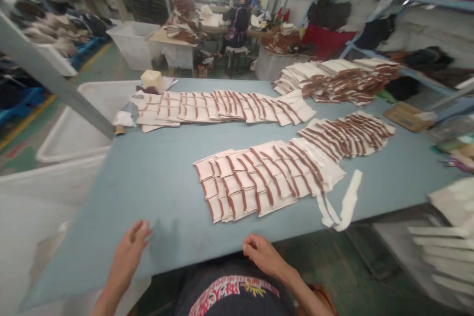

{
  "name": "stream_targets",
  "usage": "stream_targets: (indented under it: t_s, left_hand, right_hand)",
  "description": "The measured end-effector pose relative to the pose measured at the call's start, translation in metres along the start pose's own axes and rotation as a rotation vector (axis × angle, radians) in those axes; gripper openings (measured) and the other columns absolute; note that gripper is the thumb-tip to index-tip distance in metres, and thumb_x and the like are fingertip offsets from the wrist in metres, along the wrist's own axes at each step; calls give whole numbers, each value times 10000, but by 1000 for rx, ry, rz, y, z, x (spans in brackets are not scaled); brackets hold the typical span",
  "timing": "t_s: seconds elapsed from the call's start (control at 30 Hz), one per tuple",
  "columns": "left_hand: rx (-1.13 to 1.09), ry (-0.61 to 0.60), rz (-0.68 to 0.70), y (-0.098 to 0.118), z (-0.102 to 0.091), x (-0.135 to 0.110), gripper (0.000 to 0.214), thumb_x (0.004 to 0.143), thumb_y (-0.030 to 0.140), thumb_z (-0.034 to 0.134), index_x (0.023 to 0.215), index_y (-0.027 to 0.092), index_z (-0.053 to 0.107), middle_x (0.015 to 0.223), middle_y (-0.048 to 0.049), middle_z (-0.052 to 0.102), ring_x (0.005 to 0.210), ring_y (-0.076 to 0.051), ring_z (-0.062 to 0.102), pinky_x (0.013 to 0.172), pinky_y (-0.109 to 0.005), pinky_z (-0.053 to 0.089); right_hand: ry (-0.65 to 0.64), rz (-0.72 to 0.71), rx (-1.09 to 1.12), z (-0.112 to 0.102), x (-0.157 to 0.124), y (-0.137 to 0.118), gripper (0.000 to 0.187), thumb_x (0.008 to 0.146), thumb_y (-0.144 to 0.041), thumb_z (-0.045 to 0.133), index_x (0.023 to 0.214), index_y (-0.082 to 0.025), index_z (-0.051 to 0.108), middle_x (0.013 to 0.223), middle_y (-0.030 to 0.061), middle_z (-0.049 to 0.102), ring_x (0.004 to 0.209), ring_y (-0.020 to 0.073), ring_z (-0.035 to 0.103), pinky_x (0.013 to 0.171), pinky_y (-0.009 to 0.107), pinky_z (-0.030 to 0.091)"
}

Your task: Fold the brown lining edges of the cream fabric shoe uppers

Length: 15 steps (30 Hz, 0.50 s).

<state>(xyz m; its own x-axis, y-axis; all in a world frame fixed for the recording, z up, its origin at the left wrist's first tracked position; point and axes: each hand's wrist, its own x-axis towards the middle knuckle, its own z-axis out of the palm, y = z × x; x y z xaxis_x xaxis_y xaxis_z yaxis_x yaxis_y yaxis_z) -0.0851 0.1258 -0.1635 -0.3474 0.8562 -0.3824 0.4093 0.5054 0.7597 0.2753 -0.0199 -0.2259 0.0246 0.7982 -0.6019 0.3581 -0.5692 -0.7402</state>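
My left hand (130,252) rests at the near edge of the blue-grey table (163,182), fingers stretched flat and holding nothing. My right hand (262,253) sits at the same edge to the right, fingers curled loosely inward with nothing visible in them. Nearest ahead lies a fanned row of white fabric pieces with brown trim (259,180). A second fanned row (346,134) continues to its right. A longer row (222,107) lies across the far side of the table. A white strip (350,201) hangs over the near right edge.
A tall stack of the same pieces (336,81) sits at the far right corner. White plastic bins (74,133) stand left of the table, beside a grey post (55,84). A cardboard piece (403,116) lies at the right. A person (239,22) sits at a distant bench.
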Motion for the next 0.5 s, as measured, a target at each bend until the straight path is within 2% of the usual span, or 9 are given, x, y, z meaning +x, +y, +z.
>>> stream_targets:
  t_s: [0.07,0.1,0.13,0.2,0.3,0.4,0.5]
  left_hand:
    - [-68,-140,-41,-2,73,-1,551,814,511,637,1178,99,665,974,-149,785,952,-336,772,863,-476,646]
    - [-94,-178,-50,-1,103,-4,569,802,515,639,1190,99,658,1023,-162,781,996,-342,767,887,-474,641]
    - [-114,-202,-58,1,127,-8,586,794,518,637,1205,100,648,1070,-175,773,1040,-349,757,910,-478,632]
    - [-130,-227,-70,7,159,-11,625,777,540,636,1217,97,632,1119,-193,755,1086,-362,740,931,-491,621]
    - [-117,-263,-82,17,180,-10,616,726,578,651,1126,110,652,1048,-175,765,992,-352,761,879,-482,633]
    - [-66,-265,-80,27,188,-7,473,688,561,647,931,156,674,865,-114,773,814,-316,766,769,-449,645]
    - [11,-217,-37,39,195,-9,404,662,568,650,800,189,659,671,-60,726,667,-300,729,655,-437,629]
  right_hand:
    - [41,42,8,-14,0,9,267,1021,-385,657,1134,-144,673,1087,58,694,911,203,690,812,384,599]
    - [63,61,18,-21,0,15,270,1021,-376,658,1162,-146,668,1119,65,690,935,211,691,824,393,603]
    - [85,79,31,-30,0,20,273,1021,-369,659,1181,-148,664,1142,70,687,954,216,691,834,400,605]
    - [126,108,71,-47,-1,32,279,1022,-362,658,1205,-152,659,1172,77,681,978,223,690,846,409,606]
    - [174,142,161,-73,-3,51,285,1022,-359,658,1221,-154,654,1194,81,675,997,228,688,858,416,605]
    - [205,176,271,-99,-5,71,289,1024,-361,656,1224,-153,652,1191,82,677,993,227,689,857,417,605]
    - [215,205,376,-125,-7,86,279,1034,-373,641,1195,-146,658,1135,75,690,949,211,696,840,406,606]
